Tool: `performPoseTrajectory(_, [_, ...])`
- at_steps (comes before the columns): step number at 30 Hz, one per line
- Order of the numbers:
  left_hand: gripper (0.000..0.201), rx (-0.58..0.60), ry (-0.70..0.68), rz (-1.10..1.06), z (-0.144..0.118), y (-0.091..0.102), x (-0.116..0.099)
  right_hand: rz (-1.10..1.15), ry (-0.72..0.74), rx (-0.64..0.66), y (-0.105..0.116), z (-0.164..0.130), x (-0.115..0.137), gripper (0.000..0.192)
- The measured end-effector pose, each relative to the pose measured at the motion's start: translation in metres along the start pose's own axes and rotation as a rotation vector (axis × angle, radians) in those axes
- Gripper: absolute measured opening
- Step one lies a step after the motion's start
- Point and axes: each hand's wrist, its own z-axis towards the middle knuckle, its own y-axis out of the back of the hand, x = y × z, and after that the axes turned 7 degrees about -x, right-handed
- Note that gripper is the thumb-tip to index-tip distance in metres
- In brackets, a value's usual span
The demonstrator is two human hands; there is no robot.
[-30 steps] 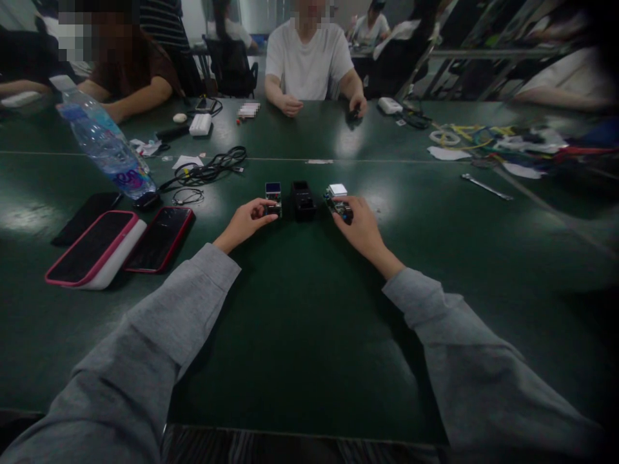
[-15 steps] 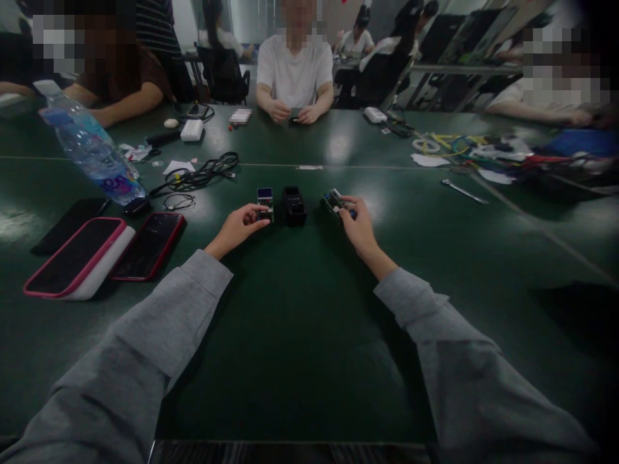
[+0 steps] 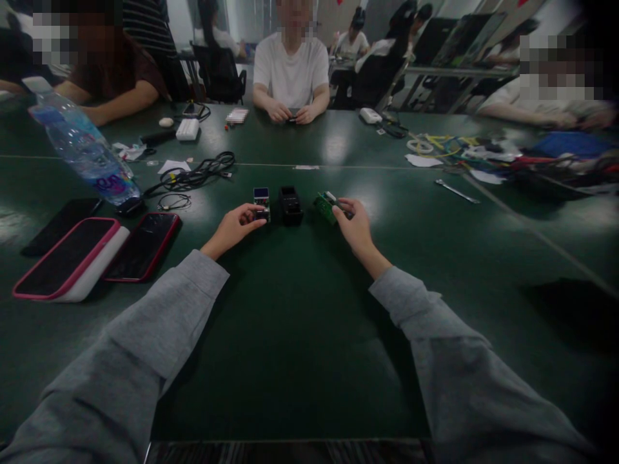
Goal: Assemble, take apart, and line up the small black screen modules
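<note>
My left hand (image 3: 235, 225) is closed with its fingertips on a small circuit board with a screen (image 3: 262, 196), whose dark display faces up at the far end. Between my hands a black plastic housing (image 3: 291, 207) stands on the green table (image 3: 285, 309), touched by neither. To its right, my right hand (image 3: 355, 225) pinches a green circuit board (image 3: 325, 209) by its right side. That board is tilted, its green face turned toward me. Fingers hide part of both boards.
Phones (image 3: 144, 247) and two tilted-looking water bottles (image 3: 91, 154) are on the left, near black cables (image 3: 198, 174). On the right lie a wrench (image 3: 457, 191) and a heap of coloured wires (image 3: 483, 148). A person (image 3: 291, 71) sits opposite, hands on the table.
My right hand has turned its circuit board, so the flat green face shows now rather than the side with parts. My left hand keeps its hold. The whole view has shifted slightly.
</note>
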Motion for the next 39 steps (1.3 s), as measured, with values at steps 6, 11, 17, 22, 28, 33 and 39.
performPoseTrajectory(6, [0.038,0.004,-0.022,0.006,0.001,0.001,0.003,0.038,0.009,0.050,0.001,-0.002,0.008,0.028])
performPoseTrajectory(11, [0.038,0.005,-0.003,0.031,0.000,0.001,0.000,-0.059,0.192,0.123,0.004,-0.005,0.020,0.035])
performPoseTrajectory(17, [0.038,0.004,-0.026,0.012,0.000,0.000,0.003,-0.159,0.253,0.169,0.004,-0.008,0.029,0.030])
performPoseTrajectory(22, [0.038,0.002,-0.020,-0.003,0.001,-0.001,0.003,-0.068,0.061,0.088,0.003,-0.005,0.023,0.037])
performPoseTrajectory(28, [0.039,0.006,-0.008,-0.011,0.000,0.000,0.002,-0.167,0.017,0.051,0.003,0.000,0.011,0.052])
performPoseTrajectory(33, [0.037,0.002,-0.010,-0.001,0.001,0.000,0.003,-0.084,-0.006,-0.001,0.003,0.000,0.011,0.056])
performPoseTrajectory(39, [0.041,0.008,-0.021,0.019,0.001,0.000,0.003,-0.217,0.250,0.090,0.003,-0.008,0.020,0.048])
